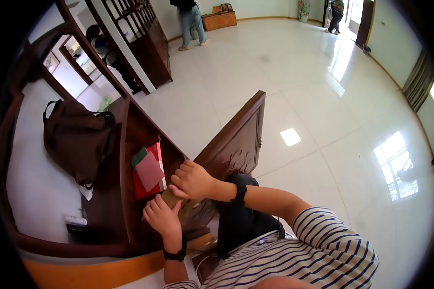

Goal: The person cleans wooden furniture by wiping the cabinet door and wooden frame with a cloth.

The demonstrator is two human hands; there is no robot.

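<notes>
An olive-brown flat thing, perhaps a booklet or small box, is held between my two hands at the opening of a dark wooden cabinet. My left hand grips its near end, thumb pointing up along it. Closed over its far end is my right hand. Much of the thing is covered by my fingers. Just beyond, inside the cabinet, a pink booklet and a green booklet lie on a red box or folder with a white edge.
The carved cabinet door stands open to the right of my hands. A dark brown bag rests on the cabinet top, with a small white-and-black item nearer me. Other people stand farther off across the tiled floor.
</notes>
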